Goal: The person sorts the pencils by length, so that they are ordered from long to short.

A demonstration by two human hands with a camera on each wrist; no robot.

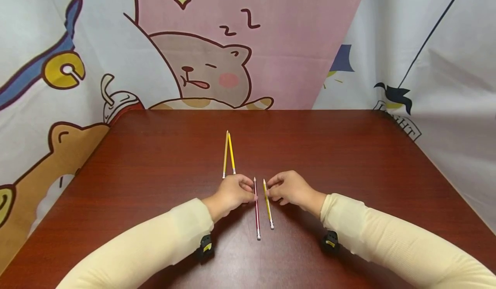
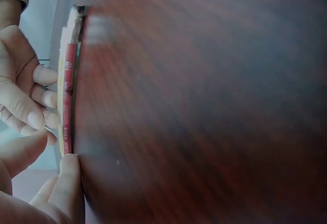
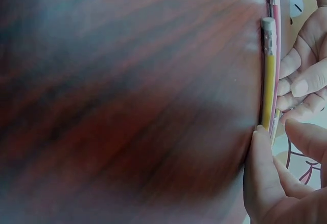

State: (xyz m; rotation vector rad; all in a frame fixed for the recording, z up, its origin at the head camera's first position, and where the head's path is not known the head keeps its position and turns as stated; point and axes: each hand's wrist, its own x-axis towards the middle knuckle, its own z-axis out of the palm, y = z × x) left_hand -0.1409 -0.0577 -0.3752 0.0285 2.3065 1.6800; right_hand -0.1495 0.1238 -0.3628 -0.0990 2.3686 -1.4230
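Note:
A red pencil [image 1: 257,220] with a white eraser end lies on the table beside my left hand [image 1: 231,194]. The left thumb [image 2: 70,170] rests right at its side, while the forefinger [image 2: 30,150] stays apart from the thumb. A shorter yellow pencil [image 1: 269,211] lies slightly slanted just to the right, eraser end toward me. My right hand [image 1: 292,188] meets it from the right, the thumb [image 3: 261,147] at its side and the forefinger [image 3: 306,137] raised away. Neither pencil is gripped; both lie along the tabletop between the two hands.
Behind my left hand, two more yellow pencils, one on the left [image 1: 225,153] and one on the right [image 1: 231,151], meet at their tips in a narrow V. The dark red-brown wooden table [image 1: 329,147] ends at a printed cloth backdrop [image 1: 290,43].

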